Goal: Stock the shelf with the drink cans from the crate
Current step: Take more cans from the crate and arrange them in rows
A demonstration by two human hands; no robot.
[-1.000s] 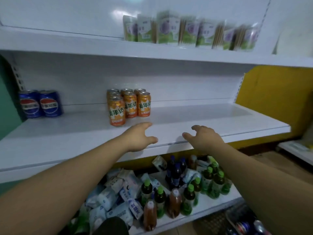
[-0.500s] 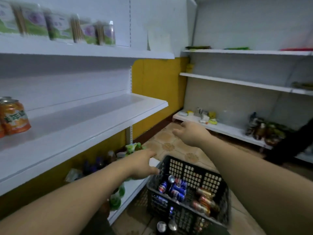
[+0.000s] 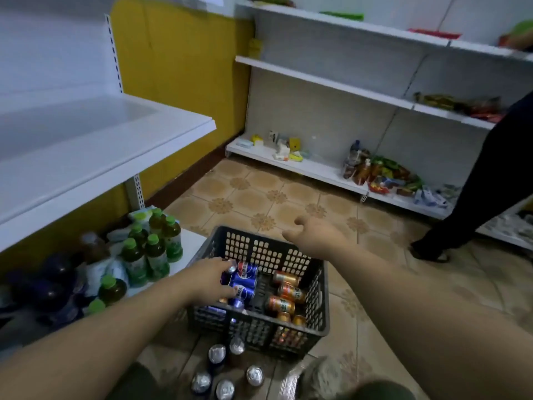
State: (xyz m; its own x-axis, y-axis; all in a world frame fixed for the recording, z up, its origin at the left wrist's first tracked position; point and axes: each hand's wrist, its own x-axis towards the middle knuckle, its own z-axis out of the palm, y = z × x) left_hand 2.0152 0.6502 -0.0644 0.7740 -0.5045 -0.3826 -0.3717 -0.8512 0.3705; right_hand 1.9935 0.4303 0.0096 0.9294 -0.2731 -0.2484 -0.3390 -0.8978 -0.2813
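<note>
The left hand [image 3: 210, 280] rests on blue cans [image 3: 245, 281] lying in the crate [image 3: 324, 298]; I cannot tell whether its grip has closed. The right hand [image 3: 314, 235] hovers empty, loosely curled. Sideways cans may roll and slip free.

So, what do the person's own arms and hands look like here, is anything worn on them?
No sleeve shows on the left forearm or the right forearm; both are bare up to the picture's edge. The left hand and right hand wear no gloves, and no watch or wristband shows. Rings would be too small to tell.
</note>
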